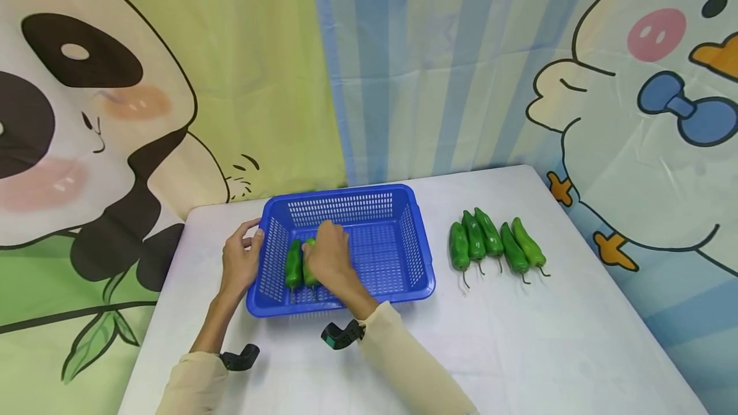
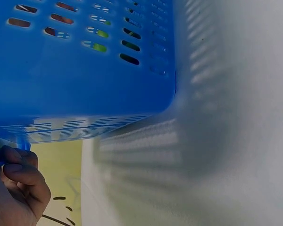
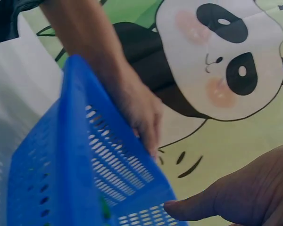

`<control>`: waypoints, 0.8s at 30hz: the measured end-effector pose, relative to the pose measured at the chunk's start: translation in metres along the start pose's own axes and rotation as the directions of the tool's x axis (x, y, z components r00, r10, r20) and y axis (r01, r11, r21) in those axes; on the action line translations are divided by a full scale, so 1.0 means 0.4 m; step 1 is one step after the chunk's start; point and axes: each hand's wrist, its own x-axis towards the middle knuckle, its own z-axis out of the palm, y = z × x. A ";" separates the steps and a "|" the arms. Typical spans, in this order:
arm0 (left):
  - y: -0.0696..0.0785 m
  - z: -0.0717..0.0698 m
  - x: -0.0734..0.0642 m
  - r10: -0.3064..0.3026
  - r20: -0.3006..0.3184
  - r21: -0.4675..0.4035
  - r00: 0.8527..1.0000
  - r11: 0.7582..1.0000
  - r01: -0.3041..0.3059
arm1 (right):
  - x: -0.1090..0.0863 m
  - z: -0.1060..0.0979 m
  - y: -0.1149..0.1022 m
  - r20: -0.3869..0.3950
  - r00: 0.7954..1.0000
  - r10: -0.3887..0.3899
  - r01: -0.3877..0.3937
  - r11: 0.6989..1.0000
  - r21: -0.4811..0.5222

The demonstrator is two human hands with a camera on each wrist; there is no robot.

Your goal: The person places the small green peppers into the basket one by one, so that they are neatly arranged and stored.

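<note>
A blue plastic basket (image 1: pixel 425 261) with slotted walls sits on the table. My left hand (image 1: pixel 239 264) holds its left rim, thumb and fingers bent at the edge; the left wrist view shows these fingers (image 2: pixel 26 172) beside a corner. Inside, a green pepper (image 1: pixel 293 266) lies near the left wall, its stem towards me. Just right of it is a second green pepper (image 1: pixel 309 272), partly covered by my right hand (image 1: pixel 330 255), whose curled fingers grip it. In the right wrist view my right thumb (image 3: pixel 193 207) shows over the basket, the other fingers mostly out of frame.
Several green peppers (image 1: pixel 475 235) lie in a row to the right of the basket, stems towards me. The white table (image 1: pixel 519 338) meets a printed curtain (image 1: pixel 392 82) at its back edge. Each wrist carries a black strap (image 1: pixel 343 335).
</note>
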 end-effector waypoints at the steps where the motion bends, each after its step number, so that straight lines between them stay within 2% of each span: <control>1: 0.000 0.000 0.000 -0.001 0.001 -0.001 1.000 1.000 0.001 | 0.000 -0.011 -0.005 -0.005 1.000 0.000 0.000 1.000 -0.003; 5: -0.002 0.000 -0.002 -0.006 0.006 -0.007 1.000 1.000 0.007 | 0.001 -0.050 -0.016 -0.061 0.998 -0.010 0.009 1.000 -0.010; 12: -0.004 -0.001 -0.001 0.004 -0.003 -0.013 1.000 1.000 -0.004 | -0.008 -0.131 -0.024 -0.150 0.988 -0.030 0.036 0.998 0.042; 24: 0.004 -0.002 -0.002 -0.022 0.011 0.008 1.000 1.000 0.022 | -0.012 -0.219 0.014 -0.230 0.973 0.006 0.028 0.989 0.144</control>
